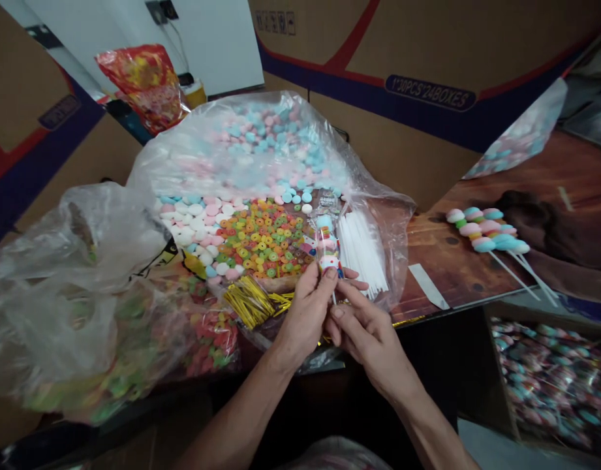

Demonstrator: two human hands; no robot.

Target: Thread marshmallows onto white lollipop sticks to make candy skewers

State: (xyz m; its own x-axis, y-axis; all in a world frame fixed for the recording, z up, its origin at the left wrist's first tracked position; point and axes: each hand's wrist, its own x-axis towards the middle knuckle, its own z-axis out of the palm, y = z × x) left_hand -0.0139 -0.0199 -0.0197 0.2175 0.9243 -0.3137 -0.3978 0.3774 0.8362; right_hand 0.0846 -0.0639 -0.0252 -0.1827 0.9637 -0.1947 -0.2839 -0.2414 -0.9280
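Observation:
My left hand (307, 307) is closed on a candy skewer (325, 243) of soft pastel sweets and gummy rings, upright inside a clear printed wrapper. Its thumb presses on the wrapper's lower part. My right hand (363, 326) is closed round the lower end of the same skewer, where the white stick comes out; some fingertips are hidden behind it. Gold twist ties (248, 301) lie in a bundle beside my left hand. Gummy rings (265, 238) in several colours are heaped just beyond. A pile of white sticks (361, 251) lies right of the skewer.
A large clear bag (192, 156) of pastel marshmallows stands behind the heap. At the left is a bag of gummy rings (128, 346). Unwrapped candy skewers (489, 230) lie on the table (427, 241) at right. Below them, a box (500, 372) holds wrapped ones. Big cartons (402, 143) stand behind.

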